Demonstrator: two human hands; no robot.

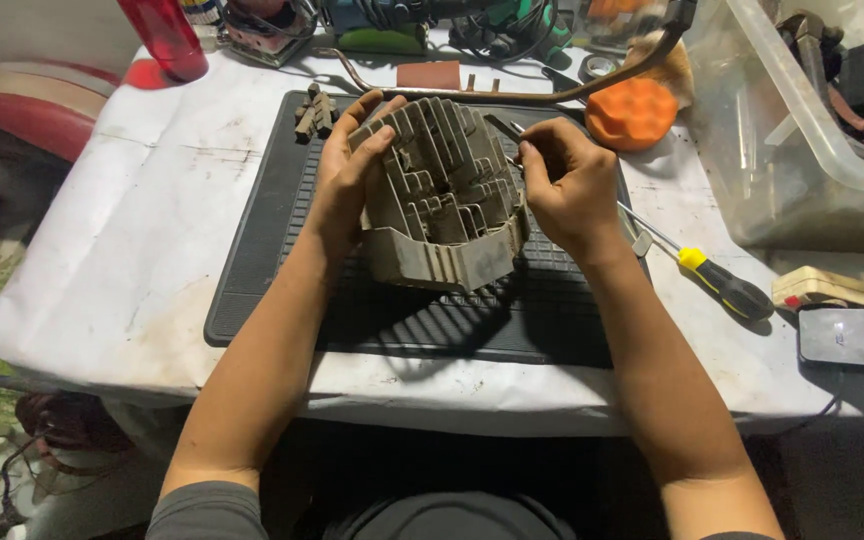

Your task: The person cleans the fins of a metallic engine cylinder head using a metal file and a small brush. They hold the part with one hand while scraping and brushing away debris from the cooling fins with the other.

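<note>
- Propping a dirty finned metal casting [442, 195] on the black ribbed mat [252, 260], the left hand [347, 175] wrapped its fingers around the casting's left edge.
- At the right edge, the right hand [567, 185] pinched a thin metal pick [504, 128], tip touching the fins.
- Work seemed to be scraping grime from the fins; continuing would call for a steady casting.
- A yellow-handled screwdriver [712, 280] lay on the bench [132, 250], near the right wrist.

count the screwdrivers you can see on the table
1: a yellow-and-black-handled screwdriver lies on the white table cover, right of the right hand. More may be hidden in the clear bin.
</note>
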